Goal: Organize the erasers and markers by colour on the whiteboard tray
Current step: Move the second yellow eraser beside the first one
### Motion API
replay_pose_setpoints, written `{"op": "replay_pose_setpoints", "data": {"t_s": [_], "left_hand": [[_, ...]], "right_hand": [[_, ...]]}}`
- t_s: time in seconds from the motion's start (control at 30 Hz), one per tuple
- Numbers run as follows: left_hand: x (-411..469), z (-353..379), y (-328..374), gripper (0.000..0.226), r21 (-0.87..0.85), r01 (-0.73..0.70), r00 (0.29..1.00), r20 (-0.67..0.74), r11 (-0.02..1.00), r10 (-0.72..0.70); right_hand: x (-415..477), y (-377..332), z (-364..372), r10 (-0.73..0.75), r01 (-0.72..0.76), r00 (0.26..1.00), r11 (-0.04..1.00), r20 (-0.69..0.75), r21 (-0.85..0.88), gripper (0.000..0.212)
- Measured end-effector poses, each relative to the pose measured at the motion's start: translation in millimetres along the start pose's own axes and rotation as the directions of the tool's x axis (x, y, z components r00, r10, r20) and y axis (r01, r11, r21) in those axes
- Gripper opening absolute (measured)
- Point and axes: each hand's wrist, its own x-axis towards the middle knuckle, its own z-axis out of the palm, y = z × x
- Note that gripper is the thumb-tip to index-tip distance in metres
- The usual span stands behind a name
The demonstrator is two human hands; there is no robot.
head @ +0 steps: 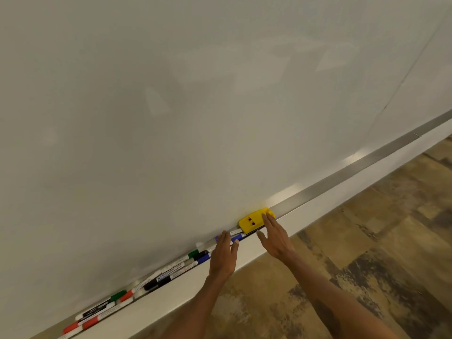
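A yellow eraser [253, 220] lies on the metal whiteboard tray [367, 165]. My right hand [275, 238] is spread open at its near right end, fingertips touching it. Flat and open, my left hand [223, 256] rests on the tray's edge, its fingertips over a blue-capped marker [236, 238]. Further left along the tray lie several markers: a blue one [204, 259], a green one [193, 253], a black one [152, 285], another green one [118, 296] and red ones [126, 296], [80, 325]. Neither hand grips anything.
The large white board [195, 106] fills the upper view. The tray's right stretch runs up to the right edge. Below the tray's white front lip [318, 206] is patterned brown flooring [367, 241].
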Motion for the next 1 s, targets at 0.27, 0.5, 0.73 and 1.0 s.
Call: {"op": "replay_pose_setpoints", "data": {"t_s": [0.27, 0.5, 0.73, 1.0], "left_hand": [[39, 30, 31, 0.051, -0.404, 0.177, 0.984, 0.055, 0.898, -0.169], [53, 36, 43, 0.047, -0.56, 0.21, 0.978, 0.131, 0.801, -0.166], [52, 40, 44, 0.032, -0.643, 0.24, 0.97, 0.122, 0.727, -0.212], [39, 26, 39, 0.032, -0.686, 0.158, 0.986, 0.067, 0.71, -0.155]], "right_hand": [[43, 28, -9, 0.128, -0.123, 0.992, 0.974, -0.014, 0.192, 0.059], [61, 26, -1, 0.229, -0.188, 0.973, 0.872, -0.038, 0.452, 0.042], [63, 22, 0, 0.342, -0.291, 0.939, 0.707, 0.048, 0.644, 0.047], [44, 9, -1, 0.372, -0.255, 0.927, 0.546, 0.042, 0.798, 0.041]]}}
